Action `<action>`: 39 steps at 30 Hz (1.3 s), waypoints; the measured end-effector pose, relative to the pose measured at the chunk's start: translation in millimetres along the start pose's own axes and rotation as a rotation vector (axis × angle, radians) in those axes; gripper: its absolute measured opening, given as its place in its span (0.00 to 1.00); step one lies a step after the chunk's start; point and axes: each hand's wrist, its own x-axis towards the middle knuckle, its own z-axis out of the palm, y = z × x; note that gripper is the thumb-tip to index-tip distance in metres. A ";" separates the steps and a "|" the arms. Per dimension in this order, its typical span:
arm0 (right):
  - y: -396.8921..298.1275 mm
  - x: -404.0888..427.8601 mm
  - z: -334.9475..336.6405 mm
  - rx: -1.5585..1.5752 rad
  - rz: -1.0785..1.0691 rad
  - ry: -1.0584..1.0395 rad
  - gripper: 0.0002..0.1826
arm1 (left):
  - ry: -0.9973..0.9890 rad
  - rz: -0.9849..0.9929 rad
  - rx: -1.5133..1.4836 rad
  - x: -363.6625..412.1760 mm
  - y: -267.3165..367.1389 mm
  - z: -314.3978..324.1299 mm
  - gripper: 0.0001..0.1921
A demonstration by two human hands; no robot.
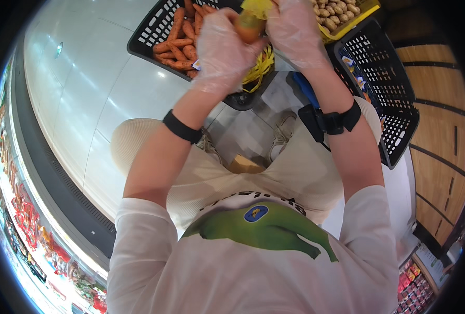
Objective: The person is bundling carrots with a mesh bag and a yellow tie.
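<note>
My left hand (226, 51), in a clear plastic glove, holds a rounded orange-and-green vegetable or fruit (250, 28), whose exact kind I cannot tell. Yellow netting (258, 8) covers its upper part. My right hand (293, 33), gloved the same way, grips the netting at the upper right. Below and behind my left hand is a black plastic crate (146, 35) with loose carrots (177, 47). A bundle of yellow net strips (262, 68) lies at the crate's near right end, partly hidden by my left hand.
A yellow crate (352, 23) of potatoes (334, 13) stands at the upper right. Below it, a black perforated crate (397, 74) holds netted, labelled items, partly hidden by my right arm. A lit display case (56, 165) runs along the left; wooden panelling (436, 86) stands at right.
</note>
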 end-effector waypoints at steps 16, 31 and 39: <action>46.0 -3.4 -23.2 0.065 -0.125 -0.160 0.08 | -0.429 -0.061 -0.584 19.3 -17.9 -14.7 0.39; 67.3 -18.1 -25.6 0.270 0.167 0.136 0.09 | -0.767 -0.113 -0.630 12.9 5.4 -14.2 0.48; 47.7 -25.7 -19.0 0.409 0.099 -0.060 0.06 | -0.710 -0.007 -0.528 28.1 -30.3 -27.4 0.49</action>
